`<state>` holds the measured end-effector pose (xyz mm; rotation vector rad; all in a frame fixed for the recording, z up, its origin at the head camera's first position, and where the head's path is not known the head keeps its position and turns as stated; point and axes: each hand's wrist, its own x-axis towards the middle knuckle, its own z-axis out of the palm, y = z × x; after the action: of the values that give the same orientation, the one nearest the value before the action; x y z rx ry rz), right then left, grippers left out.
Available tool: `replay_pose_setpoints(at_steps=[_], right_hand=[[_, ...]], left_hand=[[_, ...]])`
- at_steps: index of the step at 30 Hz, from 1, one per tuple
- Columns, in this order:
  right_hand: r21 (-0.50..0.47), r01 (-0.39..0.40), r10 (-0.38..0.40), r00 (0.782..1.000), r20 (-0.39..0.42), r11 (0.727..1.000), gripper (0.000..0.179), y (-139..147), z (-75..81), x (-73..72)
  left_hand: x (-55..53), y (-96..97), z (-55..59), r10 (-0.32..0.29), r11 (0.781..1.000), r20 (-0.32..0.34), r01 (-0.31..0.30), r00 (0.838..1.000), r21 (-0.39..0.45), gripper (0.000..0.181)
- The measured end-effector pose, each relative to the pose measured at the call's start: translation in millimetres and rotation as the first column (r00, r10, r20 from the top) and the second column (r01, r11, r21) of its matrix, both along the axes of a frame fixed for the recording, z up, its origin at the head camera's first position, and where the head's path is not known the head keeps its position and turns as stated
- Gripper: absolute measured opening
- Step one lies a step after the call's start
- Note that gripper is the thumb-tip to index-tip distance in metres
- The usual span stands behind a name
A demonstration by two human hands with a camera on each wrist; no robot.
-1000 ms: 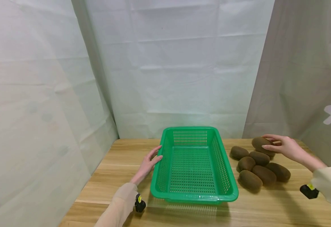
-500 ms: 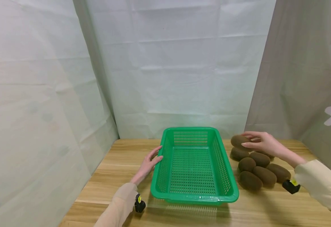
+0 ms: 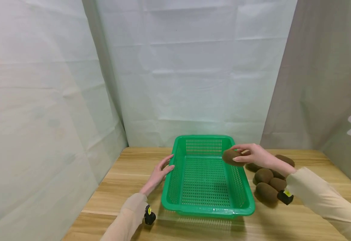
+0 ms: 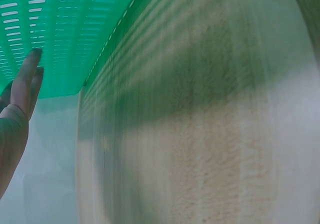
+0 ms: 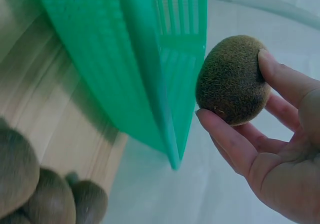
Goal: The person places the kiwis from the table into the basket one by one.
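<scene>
My right hand (image 3: 258,156) pinches a fuzzy brown kiwi (image 3: 231,157), with my thumb on one side and my fingertips on the other. The kiwi sticks out to the left of my right hand, and from my head I see it over the side rim of the green basket (image 3: 212,211) that is closest to that hand. I can't tell how high up it is. More kiwis (image 3: 266,192) lie in a bunch on the wooden table (image 3: 121,187). Most are on my side of my right hand, and one pokes out just past my right wrist. My hand and my sleeve (image 3: 317,197) hide bits of the bunch. My left hand (image 3: 158,173) is at the other side of the basket, well apart from my right hand. Its fingers are loose and a little spread, and they touch the basket's side. A small black thing (image 3: 285,197) is at my right wrist. Past both hands hangs a pale cloth (image 3: 193,83).
</scene>
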<state>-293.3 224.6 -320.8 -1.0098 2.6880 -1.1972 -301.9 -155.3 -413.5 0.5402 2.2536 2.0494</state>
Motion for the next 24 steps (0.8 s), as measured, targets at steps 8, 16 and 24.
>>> replay_pose_setpoints(at_steps=[8, 16, 24], right_hand=[[0.000, -0.064, 0.064, 0.994, 0.089, 0.998, 0.046, -33.3, -5.5, -4.5], [-0.081, -0.144, 0.158, 0.963, 0.218, 0.986, 0.047, -60.0, -17.5, -11.6], [-0.095, -0.160, 0.185, 0.905, 0.383, 0.982, 0.046, -86.0, -28.1, -13.3]], left_hand=[[-0.4, 1.7, 0.2, 0.003, 1.000, -0.011, -0.003, 1.000, -0.024, 0.052], [-17.4, -1.7, -20.8, 0.018, 1.000, -0.013, -0.018, 1.000, -0.002, 0.051], [-18.7, -0.6, -23.0, 0.032, 0.998, -0.042, -0.034, 0.999, -0.047, 0.051]])
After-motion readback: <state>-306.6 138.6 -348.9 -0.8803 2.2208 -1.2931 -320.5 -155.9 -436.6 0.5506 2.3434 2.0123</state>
